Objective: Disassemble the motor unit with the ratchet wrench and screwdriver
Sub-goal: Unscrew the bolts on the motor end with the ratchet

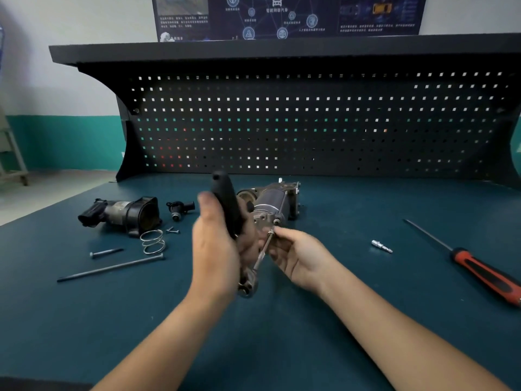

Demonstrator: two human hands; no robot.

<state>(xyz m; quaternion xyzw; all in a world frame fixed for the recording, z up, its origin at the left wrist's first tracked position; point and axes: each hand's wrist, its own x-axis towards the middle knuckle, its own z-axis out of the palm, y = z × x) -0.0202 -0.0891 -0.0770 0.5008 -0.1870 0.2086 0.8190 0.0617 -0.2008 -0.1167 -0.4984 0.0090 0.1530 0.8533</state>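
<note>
The grey motor unit [275,203] lies mid-bench, its long bolts pointing toward me. My left hand [218,246] grips the black handle of the ratchet wrench [227,204]; the handle stands up and the chrome head [248,285] hangs low by my wrist. An extension bar runs from that head up to a bolt on the motor's near face. My right hand [296,255] pinches this bar close to the motor. The red-and-black screwdriver [476,266] lies far right, untouched.
At left lie a removed black housing [121,214], a small black fitting [180,208], a coil spring [152,241], small screws [172,230], a short bolt [105,252] and a long bolt [111,268]. A chrome bit adapter [381,246] lies at right. The pegboard [310,122] closes the back.
</note>
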